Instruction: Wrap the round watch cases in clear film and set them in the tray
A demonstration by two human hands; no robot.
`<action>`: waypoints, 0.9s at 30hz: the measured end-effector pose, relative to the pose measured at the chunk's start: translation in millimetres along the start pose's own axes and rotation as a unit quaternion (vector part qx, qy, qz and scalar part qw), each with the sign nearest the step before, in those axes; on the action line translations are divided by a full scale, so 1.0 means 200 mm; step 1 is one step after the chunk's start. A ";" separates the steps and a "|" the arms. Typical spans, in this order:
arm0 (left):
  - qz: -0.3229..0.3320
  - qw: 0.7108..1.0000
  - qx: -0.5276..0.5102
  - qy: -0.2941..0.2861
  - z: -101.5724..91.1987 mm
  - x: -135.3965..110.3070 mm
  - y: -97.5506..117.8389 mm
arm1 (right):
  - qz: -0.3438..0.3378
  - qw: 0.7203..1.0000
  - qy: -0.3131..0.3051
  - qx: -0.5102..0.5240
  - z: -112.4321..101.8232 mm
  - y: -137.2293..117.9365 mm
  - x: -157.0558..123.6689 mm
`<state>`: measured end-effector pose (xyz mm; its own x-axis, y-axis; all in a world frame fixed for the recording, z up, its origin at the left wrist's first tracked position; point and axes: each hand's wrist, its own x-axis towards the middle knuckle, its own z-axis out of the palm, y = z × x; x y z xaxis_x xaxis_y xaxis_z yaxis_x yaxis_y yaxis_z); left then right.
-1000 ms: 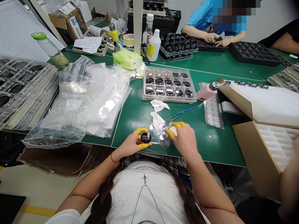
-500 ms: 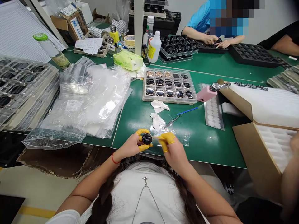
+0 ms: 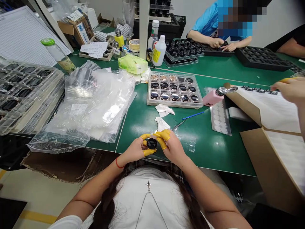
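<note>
A clear tray [image 3: 175,104] is presenting fifteen compartments: eleven are holding black discs, three gold-toned pieces, and one is showing a dark square. An open carton [image 3: 269,159] is containing white foam [image 3: 287,152]. Near the table's front edge, the left hand [image 3: 136,149], fingers curled, is gripping a single disc [image 3: 152,144]; the right hand [image 3: 173,147], fingertips pinched together, is holding a small pale piece [image 3: 153,135] at its rim, partly covering it. Two crumpled tissues [image 3: 164,110] are lying between disc and tray, a blue stick [image 3: 194,115] just beside.

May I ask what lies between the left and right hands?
The head view shows a black disc in the left hand and a pale piece at the right hand.
</note>
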<state>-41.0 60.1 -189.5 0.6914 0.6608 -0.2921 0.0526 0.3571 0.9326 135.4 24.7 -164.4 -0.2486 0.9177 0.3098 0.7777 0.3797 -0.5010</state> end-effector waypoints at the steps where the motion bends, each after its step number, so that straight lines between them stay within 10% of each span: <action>1: 0.000 1.000 0.004 0.003 0.00 0.00 0.00 | -0.018 1.000 -0.007 -0.015 0.00 -0.01 -0.01; 10: -0.005 1.000 0.003 0.023 0.00 0.00 -0.01 | -0.135 0.982 0.012 -0.134 0.05 -0.07 -0.13; 16: -0.011 1.000 -0.001 0.018 0.00 -0.01 0.00 | -0.075 0.996 0.011 -0.044 0.04 -0.07 -0.18; 22: -0.012 0.999 0.012 0.043 0.01 0.00 0.01 | 0.125 0.977 0.115 0.129 -0.02 -0.01 -0.17; 27: -0.008 0.999 0.019 0.036 0.01 0.00 0.01 | 0.087 0.988 0.052 0.116 0.01 -0.05 -0.15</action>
<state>-39.7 58.6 -187.6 0.6371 0.7013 -0.3198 0.0911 0.3435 0.9347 134.2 -7.0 -171.0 -0.0529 0.9590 0.2784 0.6469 0.2453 -0.7221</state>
